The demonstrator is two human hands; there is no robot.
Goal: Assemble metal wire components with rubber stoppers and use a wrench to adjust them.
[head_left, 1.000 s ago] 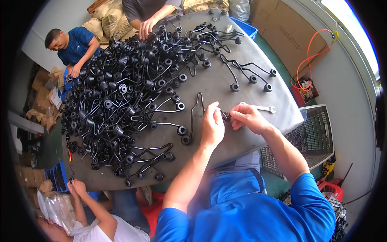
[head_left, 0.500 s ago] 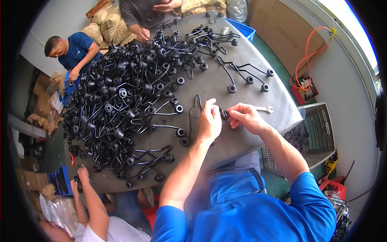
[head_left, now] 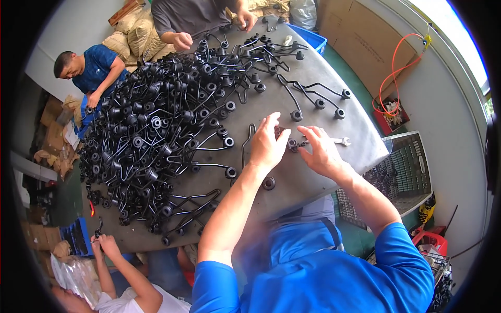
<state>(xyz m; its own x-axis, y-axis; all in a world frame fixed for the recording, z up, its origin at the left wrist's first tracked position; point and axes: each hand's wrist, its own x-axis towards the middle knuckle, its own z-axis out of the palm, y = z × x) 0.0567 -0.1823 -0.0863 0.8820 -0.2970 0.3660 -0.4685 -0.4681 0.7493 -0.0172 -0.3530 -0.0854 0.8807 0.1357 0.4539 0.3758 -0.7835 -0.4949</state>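
My left hand hovers over the grey table with thumb and fingers apart, and nothing shows in its grasp. Facing it, my right hand has its fingers spread. Small dark ring-like parts lie between the two hands, close to the right fingertips; whether they touch cannot be made out. Partly behind my left hand is a bent black metal rod, and a round black rubber bushing sits below that hand. A silver open-end wrench lies just beyond my right hand.
A large heap of black bent rods with rubber bushings covers the table's left side. Several rods lie apart at the far right. A plastic crate stands past the right edge. Other people work around the table.
Both hands have opened and drawn apart from the dark bushing part they held together. Small parts now lie between them. The person across the table has moved both hands apart.
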